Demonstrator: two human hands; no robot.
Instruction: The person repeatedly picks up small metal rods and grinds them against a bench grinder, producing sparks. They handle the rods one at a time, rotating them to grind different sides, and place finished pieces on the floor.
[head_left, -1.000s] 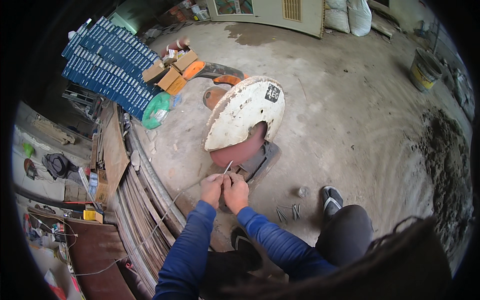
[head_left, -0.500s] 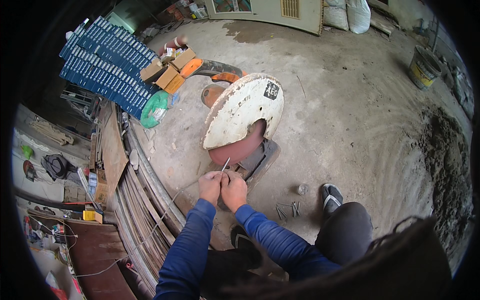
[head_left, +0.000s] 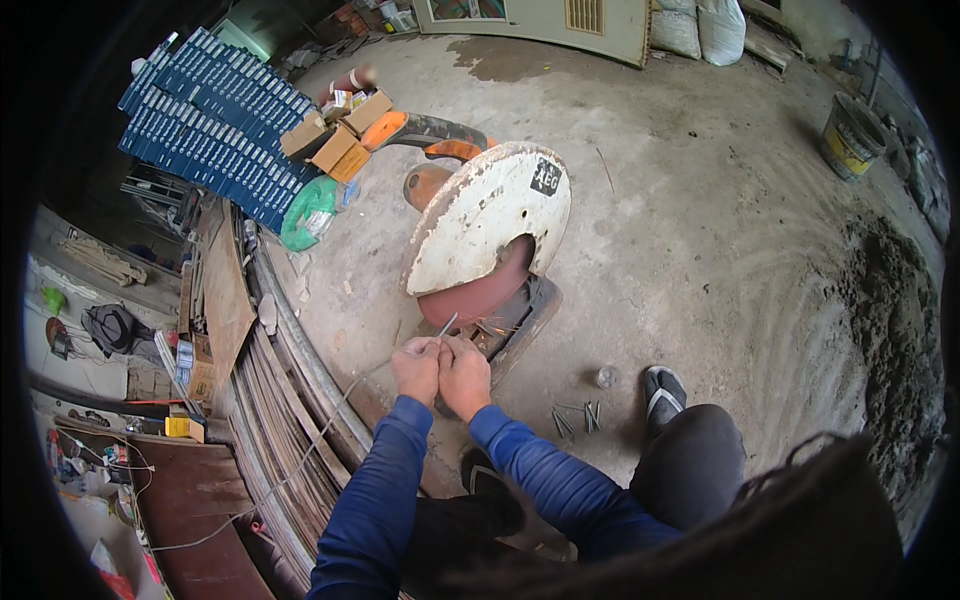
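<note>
Both of my hands are pressed together at the near side of a cut-off saw. My left hand [head_left: 414,370] and my right hand [head_left: 464,376] pinch a thin grey metal rod [head_left: 449,324] between their fingertips. The rod's far end points up at the reddish-brown abrasive disc [head_left: 478,298], where it seems to touch the rim. A few orange sparks [head_left: 496,326] fly off to the right of it. A worn white guard [head_left: 490,215] covers the upper disc, and an orange and black handle [head_left: 425,132] rises behind it. My fingers hide the rod's near end.
Several loose metal rods [head_left: 578,415] and a small clear jar [head_left: 606,377] lie near my sandalled foot [head_left: 662,388]. A grey cable [head_left: 330,425] crosses long boards at left. Blue stacked boxes [head_left: 215,125] stand far left, a dirty bucket [head_left: 850,138] far right.
Sparks now show beside the rod's tip, where none were visible before. My hands have shifted very slightly left and upward, still gripping the rod.
</note>
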